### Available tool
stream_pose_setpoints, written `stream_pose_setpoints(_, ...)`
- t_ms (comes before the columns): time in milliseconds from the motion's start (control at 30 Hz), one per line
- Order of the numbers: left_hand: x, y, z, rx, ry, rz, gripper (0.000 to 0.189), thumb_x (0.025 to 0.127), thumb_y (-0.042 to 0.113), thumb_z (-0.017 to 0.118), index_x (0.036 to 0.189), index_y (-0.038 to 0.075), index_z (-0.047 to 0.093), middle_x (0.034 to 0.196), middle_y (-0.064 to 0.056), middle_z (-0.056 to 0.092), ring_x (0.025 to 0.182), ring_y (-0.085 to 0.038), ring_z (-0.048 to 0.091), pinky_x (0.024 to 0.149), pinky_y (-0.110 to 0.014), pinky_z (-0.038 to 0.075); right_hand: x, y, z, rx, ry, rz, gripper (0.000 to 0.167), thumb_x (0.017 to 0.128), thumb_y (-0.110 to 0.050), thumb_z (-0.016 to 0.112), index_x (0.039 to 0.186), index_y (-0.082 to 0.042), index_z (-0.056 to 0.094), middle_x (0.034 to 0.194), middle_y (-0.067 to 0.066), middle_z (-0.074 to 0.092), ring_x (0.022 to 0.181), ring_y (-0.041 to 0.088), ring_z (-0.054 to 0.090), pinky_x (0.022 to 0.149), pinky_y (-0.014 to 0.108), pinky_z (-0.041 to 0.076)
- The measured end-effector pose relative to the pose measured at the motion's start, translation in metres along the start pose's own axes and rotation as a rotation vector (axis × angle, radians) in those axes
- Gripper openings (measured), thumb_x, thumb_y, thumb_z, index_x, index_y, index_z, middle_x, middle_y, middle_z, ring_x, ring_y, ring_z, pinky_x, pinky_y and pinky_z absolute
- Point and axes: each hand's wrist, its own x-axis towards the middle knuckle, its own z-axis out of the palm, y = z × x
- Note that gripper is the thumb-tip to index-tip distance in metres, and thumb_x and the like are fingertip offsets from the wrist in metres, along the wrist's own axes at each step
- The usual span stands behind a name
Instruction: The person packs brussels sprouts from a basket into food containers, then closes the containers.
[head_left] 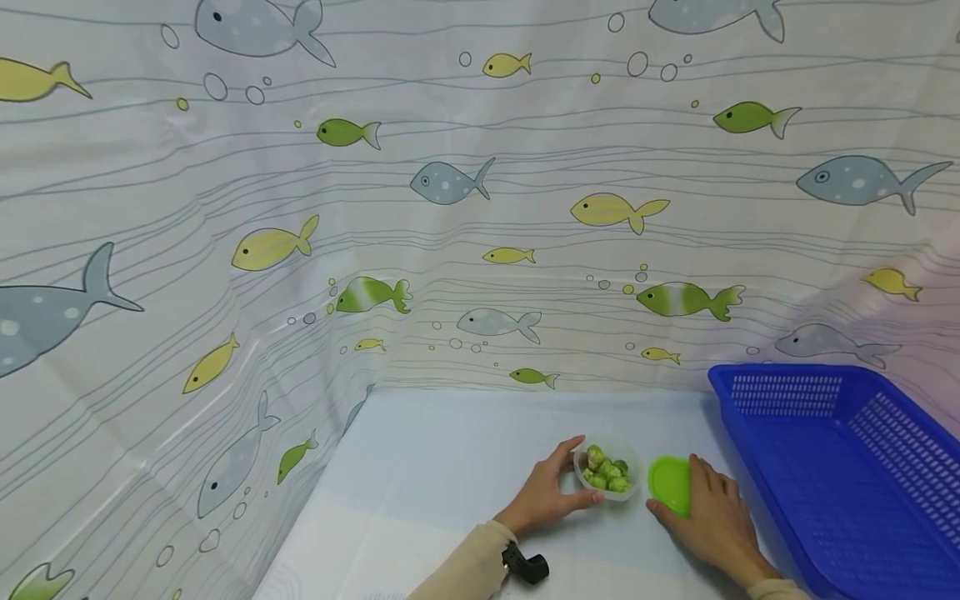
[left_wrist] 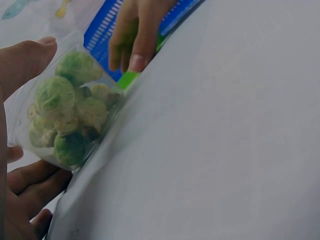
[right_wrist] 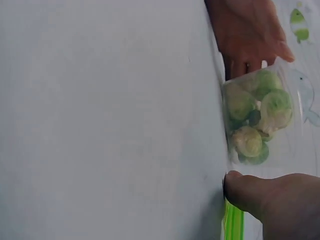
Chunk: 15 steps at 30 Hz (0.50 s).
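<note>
In the head view, my left hand (head_left: 543, 498) holds a small clear round plastic container (head_left: 635, 473), thumb on the near side and fingers on the far side. Several green Brussels sprouts (head_left: 606, 472) lie inside, with no cover on top. The left wrist view shows the sprouts (left_wrist: 65, 107) through the container's wall. Just right of it, a bright green round lid (head_left: 667, 483) lies flat on the table. My right hand (head_left: 716, 518) grips the lid by its edges, its palm partly covering it. In the right wrist view, the lid (right_wrist: 233, 222) appears edge-on beside the thumb.
A large blue plastic basket (head_left: 862, 525) with perforated sides stands right of my right hand. The white table (head_left: 442, 467) extends to the left. Behind it hangs a white sheet (head_left: 450, 233) printed with fish. A black wrist strap (head_left: 525, 564) sits on my left sleeve.
</note>
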Motion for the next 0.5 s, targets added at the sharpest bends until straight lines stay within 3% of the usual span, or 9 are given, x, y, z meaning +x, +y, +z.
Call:
stream_pose_setpoints(133,-0.001,0.001,0.000,0.003,0.000,-0.009,0.089,0.093,0.040,0.080,0.165,0.014,0.035,0.152,-0.011,0.061,0.136,-0.013,0.060,0.119,-0.041,0.044,0.002,0.002,0.000,0.092,0.032,0.032,0.120,0.081,-0.060,0.085,0.155,0.017,0.030,0.149,0.045,0.044,0.131,0.065,0.042,0.104,0.077,0.039)
stream_pose_setpoints(267,-0.001,0.000,0.000,0.014,0.002,0.008,0.089,0.093,0.038,0.080,0.165,0.012,0.035,0.151,-0.012,0.062,0.136,-0.014,0.061,0.119,-0.039,0.044,0.009,0.002,-0.002,0.253,-0.007,0.156,0.130,0.075,-0.055,0.092,0.160,0.014,0.023,0.153,0.044,0.041,0.137,0.064,0.039,0.113,0.074,0.035)
stream_pose_setpoints(500,-0.001,-0.001,0.000,0.010,0.000,0.006,0.088,0.093,0.036,0.080,0.165,0.012,0.035,0.150,-0.012,0.062,0.136,-0.013,0.061,0.119,-0.039,0.044,0.016,-0.011,-0.013,0.573,-0.059,0.341,0.130,0.081,-0.051,0.090,0.168,0.004,0.010,0.165,0.035,0.032,0.156,0.052,0.024,0.127,0.063,0.021)
